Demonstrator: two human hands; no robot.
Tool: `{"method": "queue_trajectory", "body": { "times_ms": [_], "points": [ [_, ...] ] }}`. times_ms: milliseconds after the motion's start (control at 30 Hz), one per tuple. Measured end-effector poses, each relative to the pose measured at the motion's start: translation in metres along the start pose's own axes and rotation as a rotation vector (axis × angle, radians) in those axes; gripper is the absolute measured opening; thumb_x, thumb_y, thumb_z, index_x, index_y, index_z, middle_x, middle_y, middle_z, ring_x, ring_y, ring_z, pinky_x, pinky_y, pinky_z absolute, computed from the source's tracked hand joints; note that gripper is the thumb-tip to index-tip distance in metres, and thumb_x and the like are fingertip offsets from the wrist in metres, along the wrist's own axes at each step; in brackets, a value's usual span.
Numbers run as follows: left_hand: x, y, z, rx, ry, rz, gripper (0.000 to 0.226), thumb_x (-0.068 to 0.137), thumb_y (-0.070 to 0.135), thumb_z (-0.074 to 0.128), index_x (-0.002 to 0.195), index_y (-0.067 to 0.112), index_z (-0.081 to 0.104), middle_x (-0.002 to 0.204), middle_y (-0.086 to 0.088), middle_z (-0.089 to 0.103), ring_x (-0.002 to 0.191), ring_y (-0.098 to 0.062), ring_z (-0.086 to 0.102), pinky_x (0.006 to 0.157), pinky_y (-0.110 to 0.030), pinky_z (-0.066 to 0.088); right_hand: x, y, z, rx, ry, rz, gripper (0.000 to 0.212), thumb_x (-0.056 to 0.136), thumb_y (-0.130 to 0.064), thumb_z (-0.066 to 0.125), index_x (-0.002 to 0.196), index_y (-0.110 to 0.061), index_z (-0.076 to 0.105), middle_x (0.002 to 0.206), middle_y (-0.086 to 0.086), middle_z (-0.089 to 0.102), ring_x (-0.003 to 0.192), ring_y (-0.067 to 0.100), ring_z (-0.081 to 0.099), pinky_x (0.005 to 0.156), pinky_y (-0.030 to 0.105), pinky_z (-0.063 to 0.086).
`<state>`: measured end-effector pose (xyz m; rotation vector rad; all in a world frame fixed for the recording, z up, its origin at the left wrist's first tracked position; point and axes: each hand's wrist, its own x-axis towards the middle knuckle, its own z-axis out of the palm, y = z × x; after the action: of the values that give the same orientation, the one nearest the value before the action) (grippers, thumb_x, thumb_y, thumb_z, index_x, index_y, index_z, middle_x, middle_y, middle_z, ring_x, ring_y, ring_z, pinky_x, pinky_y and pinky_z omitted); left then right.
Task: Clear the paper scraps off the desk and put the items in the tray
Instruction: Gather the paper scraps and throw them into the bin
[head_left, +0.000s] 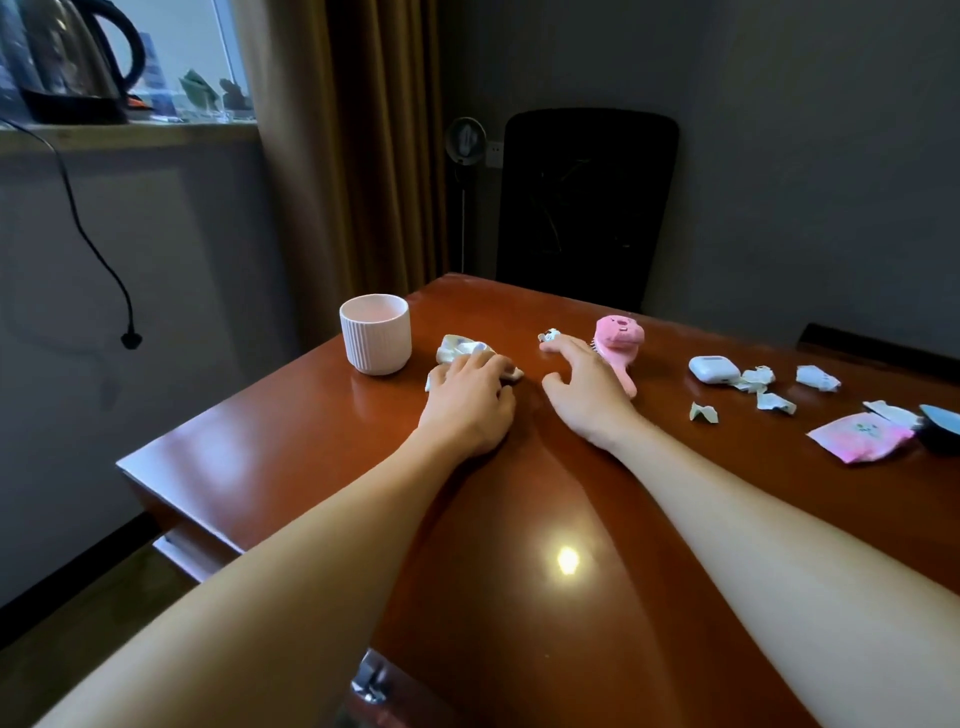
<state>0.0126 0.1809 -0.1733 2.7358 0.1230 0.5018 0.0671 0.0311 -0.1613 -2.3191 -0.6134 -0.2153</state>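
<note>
My left hand (470, 400) lies on the brown desk (291, 447) with its fingers curled over a bunch of white paper scraps (460, 347), just right of a white ribbed cup (375, 332). My right hand (584, 382) is spread flat, its fingertips touching a small white scrap (549, 335). A pink plush hairbrush (618, 343) lies against the right hand's far side. Further right are a white earbud case (714, 368), several crumpled scraps (763, 387) and a pink packet (860, 435). No tray is in view.
A dark blue object (941, 426) is cut off at the right edge. A black chair (584, 208) stands behind the desk's far edge. A kettle (67, 57) sits on the window sill at upper left, its cord hanging down the wall.
</note>
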Motion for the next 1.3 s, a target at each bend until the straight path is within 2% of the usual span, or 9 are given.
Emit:
{"method": "queue_trajectory", "body": {
  "times_ms": [100, 367, 567, 733, 900, 1033, 1200, 1300],
  "points": [
    [0.0, -0.003, 0.003, 0.0, 0.06, 0.021, 0.036, 0.099, 0.029, 0.041, 0.132, 0.029, 0.052, 0.142, 0.005, 0.048, 0.135, -0.019, 0.037, 0.115, -0.047, 0.019, 0.011, 0.001, 0.003, -0.123, -0.023, -0.009, 0.044, 0.098, -0.02, 0.05, 0.142, -0.025, 0.048, 0.156, -0.004, 0.037, 0.142, 0.019, 0.035, 0.114, 0.042, 0.036],
    [-0.003, -0.004, 0.003, 0.007, 0.098, 0.021, 0.037, 0.094, 0.034, 0.045, 0.129, 0.032, 0.054, 0.154, 0.002, 0.035, 0.145, -0.02, 0.022, 0.119, -0.052, 0.007, 0.021, 0.005, 0.014, -0.323, -0.063, 0.075, 0.046, 0.101, -0.034, 0.042, 0.145, -0.025, 0.045, 0.143, 0.013, 0.044, 0.131, 0.03, 0.04, 0.108, 0.042, 0.035],
    [-0.006, 0.002, -0.002, 0.028, 0.098, 0.059, 0.042, 0.091, 0.035, 0.047, 0.133, 0.033, 0.053, 0.156, 0.004, 0.034, 0.146, -0.019, 0.022, 0.118, -0.053, 0.003, 0.005, -0.001, 0.004, -0.357, -0.056, -0.03, 0.041, 0.1, -0.024, 0.041, 0.139, -0.019, 0.052, 0.139, 0.009, 0.054, 0.129, 0.026, 0.039, 0.107, 0.039, 0.031],
    [-0.017, 0.014, -0.012, 0.056, 0.1, 0.161, 0.045, 0.09, 0.027, 0.05, 0.135, 0.03, 0.053, 0.158, 0.005, 0.031, 0.149, -0.017, 0.016, 0.119, -0.048, -0.004, -0.03, 0.0, -0.012, -0.316, -0.07, -0.055, 0.039, 0.098, -0.022, 0.045, 0.135, -0.021, 0.056, 0.133, 0.008, 0.057, 0.126, 0.023, 0.045, 0.104, 0.037, 0.039],
    [-0.047, 0.029, -0.018, 0.002, -0.002, 0.276, 0.049, 0.086, 0.032, 0.047, 0.134, 0.028, 0.054, 0.154, 0.006, 0.038, 0.145, -0.015, 0.027, 0.12, -0.042, 0.013, -0.077, -0.003, -0.033, -0.357, -0.048, -0.076, 0.034, 0.098, -0.023, 0.045, 0.129, -0.021, 0.06, 0.126, 0.004, 0.062, 0.118, 0.022, 0.049, 0.101, 0.035, 0.04],
    [-0.073, 0.045, -0.021, -0.007, -0.041, 0.336, 0.05, 0.086, 0.03, 0.051, 0.136, 0.028, 0.053, 0.156, 0.008, 0.035, 0.146, -0.014, 0.022, 0.119, -0.036, 0.009, -0.112, -0.007, -0.054, -0.392, -0.052, -0.068, 0.034, 0.1, -0.023, 0.044, 0.131, -0.019, 0.059, 0.13, 0.004, 0.06, 0.121, 0.022, 0.048, 0.104, 0.035, 0.038],
    [-0.09, 0.085, -0.019, -0.09, -0.205, 0.321, 0.059, 0.088, 0.025, 0.053, 0.146, 0.024, 0.043, 0.156, 0.003, 0.035, 0.144, -0.016, 0.029, 0.115, -0.035, 0.021, -0.136, 0.006, -0.069, -0.423, -0.089, -0.075, 0.029, 0.096, -0.026, 0.044, 0.12, -0.023, 0.061, 0.116, 0.002, 0.063, 0.112, 0.02, 0.052, 0.094, 0.033, 0.042],
    [-0.09, 0.105, -0.014, -0.109, -0.281, 0.295, 0.057, 0.087, 0.024, 0.05, 0.144, 0.024, 0.043, 0.15, 0.001, 0.044, 0.139, -0.017, 0.036, 0.114, -0.036, 0.022, -0.149, 0.012, -0.088, -0.425, -0.085, -0.054, 0.034, 0.098, -0.025, 0.045, 0.126, -0.026, 0.063, 0.116, 0.003, 0.063, 0.108, 0.022, 0.056, 0.09, 0.031, 0.043]
  ]
}}
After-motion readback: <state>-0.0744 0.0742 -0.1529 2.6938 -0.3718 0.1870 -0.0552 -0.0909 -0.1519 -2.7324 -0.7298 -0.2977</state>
